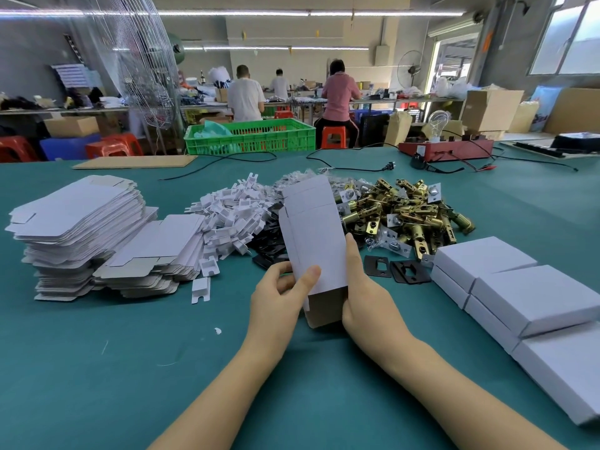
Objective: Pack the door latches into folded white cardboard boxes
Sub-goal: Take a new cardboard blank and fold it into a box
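- Progress, as I judge it: early to midway. Several closed white boxes [532,297] sit stacked at the right edge of the green worktop [130,368], so some packing looks done, but what they hold cannot be seen.
- What is left looks large — a tall stack of flat box blanks [81,232] on the left, with a second, lower slumped pile just beside it, none of them folded.
- The box in hand: a half-formed white carton [313,245] is held upright above the worktop, its top flaps open and unfolded, its brown inner side showing at the bottom end. No latch is in it as far as the view shows.
- The left hand [279,297] pinches the carton's lower left edge, thumb across the white face.
- The right hand [363,287] grips the carton's right side, thumb lying up along that edge.
- The door latches [406,212] lie in a loose heap of brass-coloured metal behind the carton, well apart from both hands — not yet picked.
- Other loose parts: a pile of white plastic inserts [233,212] left of the heap, and black strike plates [389,269] lying flat between the latches and the closed boxes.
- Beyond the worktop, a green crate [253,138] holds pale green bags.
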`<state>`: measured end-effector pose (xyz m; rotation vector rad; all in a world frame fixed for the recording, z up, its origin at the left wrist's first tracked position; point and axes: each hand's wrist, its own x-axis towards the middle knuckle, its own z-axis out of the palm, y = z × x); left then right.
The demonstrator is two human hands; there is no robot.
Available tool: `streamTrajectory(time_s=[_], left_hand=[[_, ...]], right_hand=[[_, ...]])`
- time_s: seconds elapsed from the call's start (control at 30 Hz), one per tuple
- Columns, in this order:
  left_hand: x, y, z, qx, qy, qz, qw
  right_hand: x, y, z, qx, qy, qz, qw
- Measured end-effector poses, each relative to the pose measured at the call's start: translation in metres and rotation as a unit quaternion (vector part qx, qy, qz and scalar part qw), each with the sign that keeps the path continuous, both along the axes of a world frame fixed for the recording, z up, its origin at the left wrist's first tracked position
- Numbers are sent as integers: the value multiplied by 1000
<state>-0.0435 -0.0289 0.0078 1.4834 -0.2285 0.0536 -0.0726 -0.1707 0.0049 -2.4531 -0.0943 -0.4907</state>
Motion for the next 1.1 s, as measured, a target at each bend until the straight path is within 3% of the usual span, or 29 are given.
streamTrajectory(time_s=[0.3, 0.43, 0.53, 0.6, 0.8, 1.1], left_hand=[[3, 0, -2, -6, -18, -9, 1000], [4, 4, 0, -26, -32, -21, 999], [7, 9, 4, -38, -44, -36, 998], [8, 10, 5, -51, -44, -70, 995], [4, 7, 5, -73, -23, -133, 988], [1, 7, 10, -89, 0, -154, 984]], right_hand=[[-3, 2, 1, -70, -23, -10, 997], [-1, 5, 0, 67, -34, 53, 996], [0, 6, 1, 239, -57, 97, 965], [0, 3, 6, 305, -71, 76, 947], [-1, -9, 25, 394, -71, 117, 909], [-4, -10, 29, 445, -62, 117, 885]])
